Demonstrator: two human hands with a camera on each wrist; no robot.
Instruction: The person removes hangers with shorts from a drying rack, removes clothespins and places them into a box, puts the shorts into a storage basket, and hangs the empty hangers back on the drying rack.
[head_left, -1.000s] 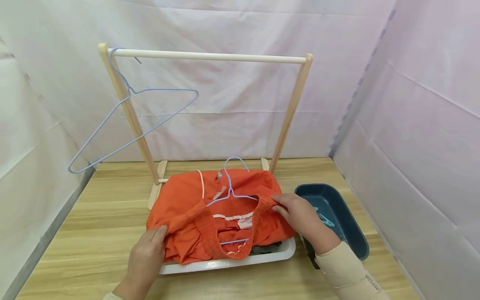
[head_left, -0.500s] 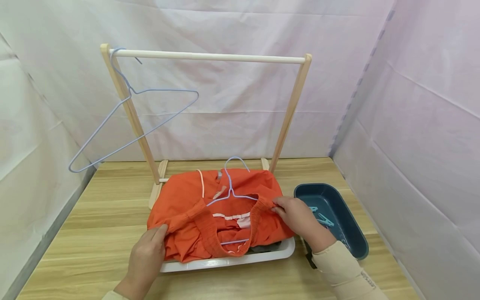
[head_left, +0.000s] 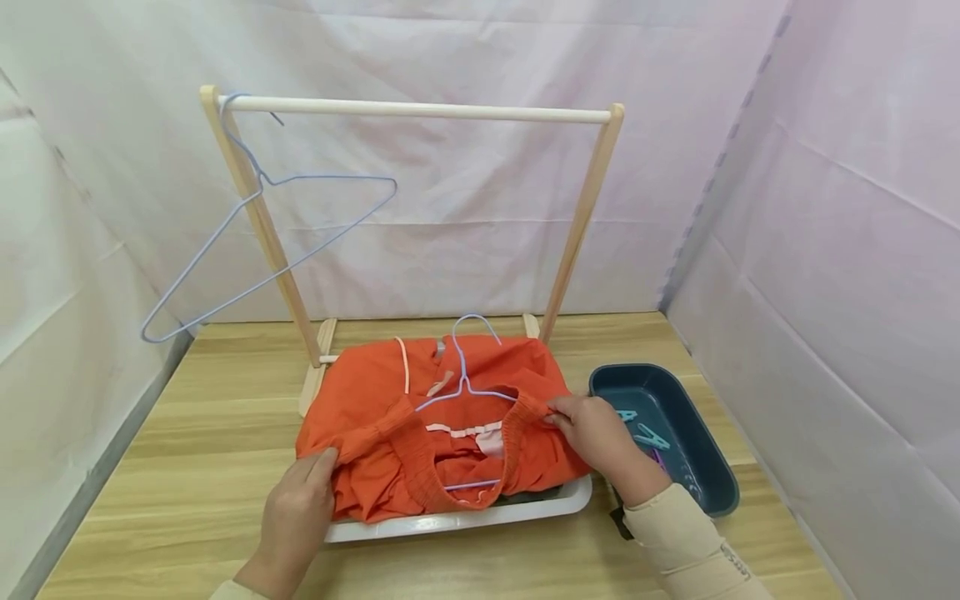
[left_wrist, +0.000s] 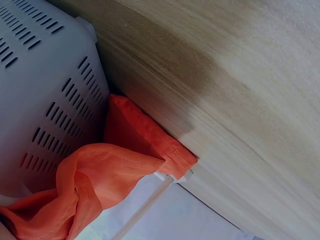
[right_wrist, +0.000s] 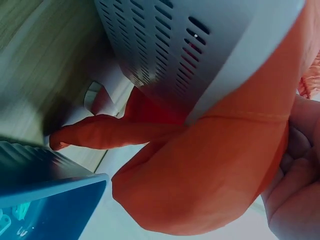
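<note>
An orange garment (head_left: 360, 479) with a gathered elastic edge lies spread over a white laundry basket (head_left: 442, 525). Inside its opening sits a lilac wire hanger (head_left: 467, 387), hook standing up out of the fabric and part of the frame covered. My left hand (head_left: 296, 508) pinches the garment at its left side, near the basket's front corner. On the right, the cloth beside the elastic edge is pinched between thumb and fingers of my right hand (head_left: 596, 429). The right wrist view has the palm side of that hand (right_wrist: 295, 175) against the orange cloth.
Behind the basket stands a wooden clothes rack (head_left: 420, 108) with a blue wire hanger (head_left: 322, 250) hanging at its left end. To the right, a dark blue tray (head_left: 697, 425) holds clothespins (head_left: 652, 437). Darker cloth shows under the garment. White sheets enclose the table (head_left: 172, 442).
Both hands keep their hold on the garment almost without moving. The right forearm has shifted slightly, and more of the clothespins in the tray shows.
</note>
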